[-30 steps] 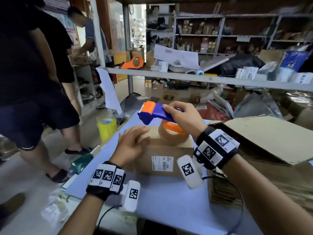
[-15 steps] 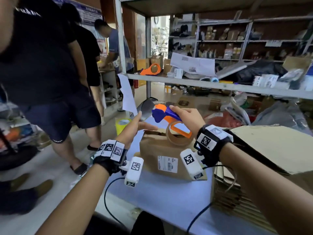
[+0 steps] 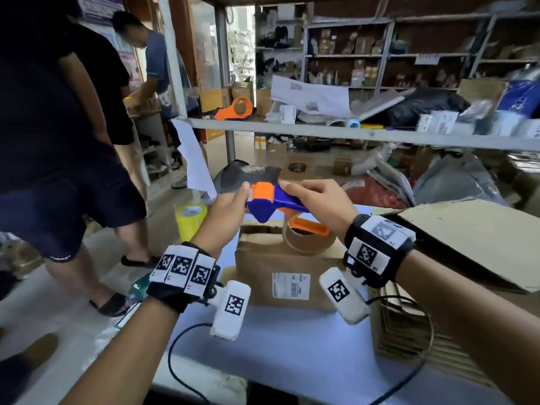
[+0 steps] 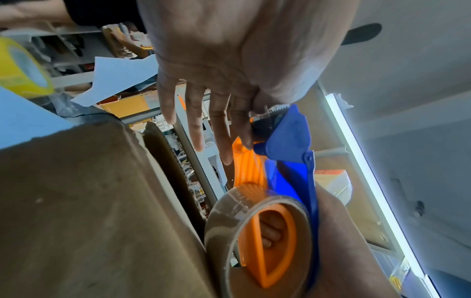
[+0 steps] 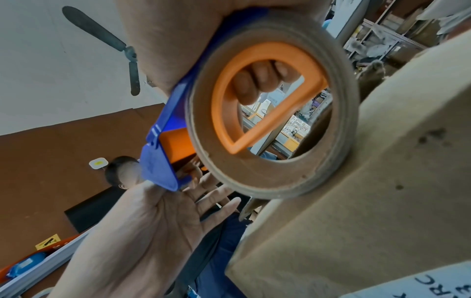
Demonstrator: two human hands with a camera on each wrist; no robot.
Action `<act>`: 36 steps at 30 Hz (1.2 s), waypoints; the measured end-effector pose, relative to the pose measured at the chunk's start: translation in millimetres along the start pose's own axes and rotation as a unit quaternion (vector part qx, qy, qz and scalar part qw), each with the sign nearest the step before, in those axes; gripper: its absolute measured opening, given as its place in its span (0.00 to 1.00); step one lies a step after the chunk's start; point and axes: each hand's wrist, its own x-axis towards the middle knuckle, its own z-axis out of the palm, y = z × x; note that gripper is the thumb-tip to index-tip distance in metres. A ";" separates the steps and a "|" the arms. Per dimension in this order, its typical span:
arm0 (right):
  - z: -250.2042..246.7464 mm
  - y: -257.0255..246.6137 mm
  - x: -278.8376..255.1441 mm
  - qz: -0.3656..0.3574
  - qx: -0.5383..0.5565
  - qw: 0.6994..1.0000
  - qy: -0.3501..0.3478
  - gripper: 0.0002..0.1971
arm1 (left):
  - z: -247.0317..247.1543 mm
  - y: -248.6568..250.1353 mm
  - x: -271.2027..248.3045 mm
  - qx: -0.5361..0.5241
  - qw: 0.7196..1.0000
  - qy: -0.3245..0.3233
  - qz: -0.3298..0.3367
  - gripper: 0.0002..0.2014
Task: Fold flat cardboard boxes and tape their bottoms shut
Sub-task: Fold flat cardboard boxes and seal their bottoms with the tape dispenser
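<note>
A brown cardboard box [image 3: 289, 258] with a white label stands on the blue table [image 3: 292, 352]. Just above its top, my right hand [image 3: 321, 203] grips a blue and orange tape dispenser [image 3: 268, 200], fingers through the orange handle [image 5: 257, 80]. The brown tape roll [image 3: 304, 242] almost touches the box [image 5: 369, 201]. My left hand [image 3: 230, 209] is at the dispenser's cutter end [image 4: 280, 115]. Its thumb lies on the toothed blade and its forefinger under it, pinching there, and the other fingers [image 4: 196, 125] are straight. I cannot make out the tape's loose end.
Flat cardboard [image 3: 467, 238] is stacked to the right of the box. A yellow tape roll [image 3: 190, 217] sits at the table's far left corner. A cluttered shelf rail [image 3: 350, 135] crosses above the table. People [image 3: 58, 141] stand close on the left.
My left hand left the box top, rose and reached forward to the dispenser's cutter end. My right hand kept the dispenser over the box.
</note>
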 end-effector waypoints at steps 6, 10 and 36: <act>-4.5 -3.6 1.4 0.006 -0.012 1.000 0.000 0.20 | -5.7 -7.6 7.8 -0.020 0.999 -0.050 0.004 0.18; -7.2 -5.0 2.9 0.001 -0.031 0.999 -0.009 0.21 | -4.8 -8.0 5.2 -0.018 0.997 -0.073 0.002 0.18; -31.2 -19.4 5.6 -0.079 -0.225 0.971 0.013 0.22 | -53.1 -35.3 -1.6 0.080 0.995 0.021 0.054 0.25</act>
